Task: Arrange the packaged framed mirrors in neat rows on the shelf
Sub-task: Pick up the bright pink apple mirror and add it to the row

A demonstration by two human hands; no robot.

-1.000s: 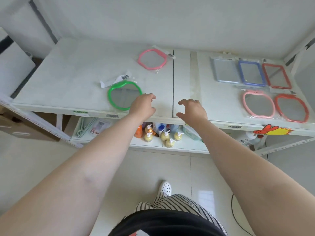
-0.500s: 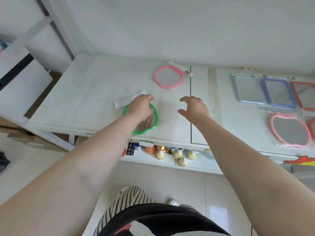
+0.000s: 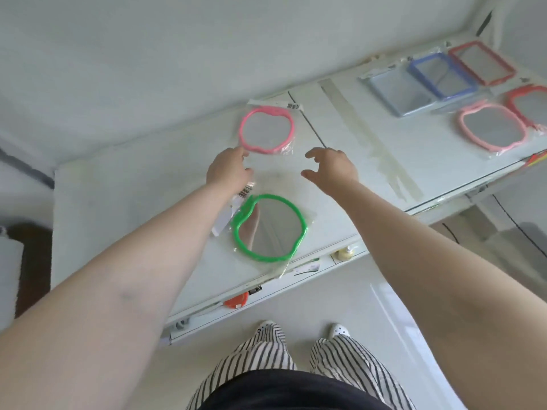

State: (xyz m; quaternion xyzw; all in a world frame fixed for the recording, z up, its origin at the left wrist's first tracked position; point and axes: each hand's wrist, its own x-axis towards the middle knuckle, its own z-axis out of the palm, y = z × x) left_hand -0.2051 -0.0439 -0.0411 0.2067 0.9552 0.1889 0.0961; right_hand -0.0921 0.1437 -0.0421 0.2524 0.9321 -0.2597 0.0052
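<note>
Your left hand [image 3: 228, 170] and right hand [image 3: 333, 168], fingers loosely apart and holding nothing, flank the pink mirror [image 3: 266, 129] at the shelf's [image 3: 118, 184] back edge; a careless forearm could knock the green mirror [image 3: 270, 227] off the front edge.

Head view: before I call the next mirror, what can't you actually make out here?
- Red apple-shaped mirror: cut off by the right edge.
- Left hand: whether its fingertips touch the pink apple-shaped mirror; motion blur.
- Green apple-shaped mirror: its barcode label partly hidden under the left forearm.
- Lower shelf: most contents hidden by the top shelf.
- Shelf-edge price tags: too small to read.
</note>
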